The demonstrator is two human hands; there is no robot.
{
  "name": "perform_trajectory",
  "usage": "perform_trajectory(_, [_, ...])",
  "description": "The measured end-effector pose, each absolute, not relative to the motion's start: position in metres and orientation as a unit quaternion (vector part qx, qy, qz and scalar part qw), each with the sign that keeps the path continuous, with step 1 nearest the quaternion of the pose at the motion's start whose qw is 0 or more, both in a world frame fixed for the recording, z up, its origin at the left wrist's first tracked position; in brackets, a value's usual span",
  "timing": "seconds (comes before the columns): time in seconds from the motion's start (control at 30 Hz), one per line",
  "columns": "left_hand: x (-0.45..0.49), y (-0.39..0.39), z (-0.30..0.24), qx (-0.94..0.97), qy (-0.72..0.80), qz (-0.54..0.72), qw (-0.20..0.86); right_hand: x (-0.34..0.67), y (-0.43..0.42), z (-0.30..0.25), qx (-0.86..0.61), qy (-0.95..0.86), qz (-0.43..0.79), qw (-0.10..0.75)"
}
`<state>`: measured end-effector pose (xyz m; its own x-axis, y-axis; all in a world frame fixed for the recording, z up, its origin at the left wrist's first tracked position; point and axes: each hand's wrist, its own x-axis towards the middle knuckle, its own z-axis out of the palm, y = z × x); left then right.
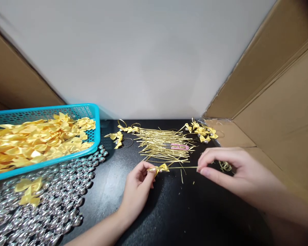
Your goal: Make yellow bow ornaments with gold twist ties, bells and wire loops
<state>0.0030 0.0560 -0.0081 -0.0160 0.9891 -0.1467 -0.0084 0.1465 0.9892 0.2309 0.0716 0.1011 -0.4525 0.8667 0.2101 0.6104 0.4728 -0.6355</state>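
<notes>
My left hand (142, 179) pinches a yellow ribbon bow (164, 167) between thumb and fingers, low over the black table. From the bow a thin gold tie (183, 167) runs straight to the right, where the thumb and index finger of my right hand (226, 167) are closed on its far end. Part of the bow is hidden behind my left fingers. Just beyond both hands lies a loose pile of gold ties (161, 143), with a pink-handled snipper (179, 146) on top of it.
A turquoise basket (98, 126) of yellow bows stands left, with silver beads (59, 205) in front and loose bows (29, 191) on them. Bows with beads and ties lie left (117, 137) and right (202, 131) of the pile. Cardboard walls (272, 85) flank the black table (169, 215).
</notes>
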Motion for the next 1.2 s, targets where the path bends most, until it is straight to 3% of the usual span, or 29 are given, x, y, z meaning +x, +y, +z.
perform_trajectory(0.33, [0.003,0.057,-0.014,0.456,0.53,0.462,0.546,0.212,0.065,0.103,-0.519,-0.777,0.209,0.289])
perform_trajectory(0.67, [0.002,0.056,-0.016,0.476,0.525,0.452,0.542,0.199,0.047,0.112,-0.342,-0.855,0.356,0.16])
perform_trajectory(1.2, [0.004,0.055,-0.013,0.447,0.543,0.463,0.54,0.188,0.05,0.084,-0.212,-0.853,0.371,0.301])
